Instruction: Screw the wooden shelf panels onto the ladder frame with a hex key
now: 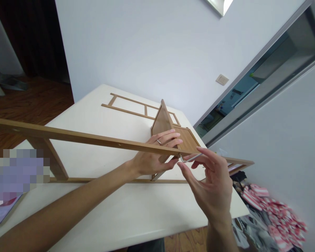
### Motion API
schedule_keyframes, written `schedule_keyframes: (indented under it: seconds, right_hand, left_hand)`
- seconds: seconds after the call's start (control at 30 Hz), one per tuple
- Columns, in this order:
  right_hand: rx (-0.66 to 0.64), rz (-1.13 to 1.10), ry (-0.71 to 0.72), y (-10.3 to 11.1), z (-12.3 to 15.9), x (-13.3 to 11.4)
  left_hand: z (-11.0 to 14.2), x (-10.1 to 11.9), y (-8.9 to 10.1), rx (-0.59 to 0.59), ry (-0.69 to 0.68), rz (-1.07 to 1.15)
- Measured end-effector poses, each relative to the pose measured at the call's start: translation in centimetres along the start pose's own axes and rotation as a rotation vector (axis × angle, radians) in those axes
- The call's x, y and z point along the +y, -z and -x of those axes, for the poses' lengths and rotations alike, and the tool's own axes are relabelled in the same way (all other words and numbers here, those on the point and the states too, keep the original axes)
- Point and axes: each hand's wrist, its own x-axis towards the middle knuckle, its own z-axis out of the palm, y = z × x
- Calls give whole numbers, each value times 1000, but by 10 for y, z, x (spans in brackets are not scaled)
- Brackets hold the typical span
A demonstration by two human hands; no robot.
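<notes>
A wooden ladder-like side frame stands on its edge across the table, its upper rail crossing in front of me. My left hand reaches under this rail and grips an upright wooden shelf panel, fingers on one side and thumb below. A screw sits in the rail near the thumb. In my right hand, fingers pinch a thin silver hex key, its bent end at that screw. Another wooden panel shows behind the joint, partly covered by the rail and my fingers.
On the white table a second ladder-like frame lies flat near the wall. At the left edge is a tablet-like thing with a blurred-out screen. Red-and-white striped cloth and bags are piled on the floor at the right.
</notes>
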Motion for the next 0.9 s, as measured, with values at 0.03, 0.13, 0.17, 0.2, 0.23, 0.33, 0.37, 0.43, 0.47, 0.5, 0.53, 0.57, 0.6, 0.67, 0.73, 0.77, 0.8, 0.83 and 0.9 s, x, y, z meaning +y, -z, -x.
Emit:
schedule_keyframes:
  seconds: [0.03, 0.13, 0.17, 0.2, 0.23, 0.33, 0.37, 0.43, 0.47, 0.5, 0.53, 0.57, 0.6, 0.67, 0.73, 0.77, 0.8, 0.83, 0.9]
  right_hand:
    - [-3, 84, 59, 4, -2, 1]
    - [26, 301, 283, 14, -13, 4]
    - [30, 343, 343, 17, -17, 4]
    - [34, 375, 386, 19, -21, 4]
    - [37, 401, 417, 20, -24, 5]
    - [27, 469, 473, 23, -27, 7]
    - [22, 488, 483, 23, -26, 8]
    - [-1, 509, 482, 23, -21, 9]
    - [-14, 513, 476, 21, -18, 10]
    - [-25, 510, 472, 19, -14, 10]
    - [-35, 503, 470, 17, -11, 10]
    - [-41, 493, 472, 13, -7, 9]
    - [-39, 478, 477, 9, -4, 9]
    - [-23, 433, 473, 0, 0, 8]
    - [3, 385, 437, -9, 2, 6]
    - [14, 367, 410, -13, 4, 4]
    - [21, 352, 378, -17, 4, 2]
    - [23, 335, 340, -20, 5, 0]
    - [7, 273, 234, -25, 6, -7]
  left_hand:
    - [0, 0, 0, 0, -1, 3]
    - [0, 0, 1, -2, -6, 0]
    - [0, 0, 2, -5, -10, -4]
    - [0, -1, 2, -9, -13, -7]
    - [0, -1, 2, -10, -16, -8]
    - [0, -1, 1, -2, -12, 3]
    - [0, -1, 1, 2, -6, 7]
    - [1, -1, 1, -2, 2, 8]
    - [1, -1, 1, -8, 4, 5]
    - [0, -1, 1, -13, 3, 0]
    - [0, -1, 1, -16, 0, -5]
    - [0, 0, 1, -16, -3, -8]
    - [0, 0, 1, -12, -5, -9]
    - [0, 0, 1, -5, -6, -6]
    - [0, 0, 1, -5, -1, 0]
    - [0, 0, 2, -6, 1, 2]
    - [0, 1, 2, -8, 1, 3]
    - [0, 1, 2, -8, 0, 2]
    - [0, 1, 2, -10, -1, -2]
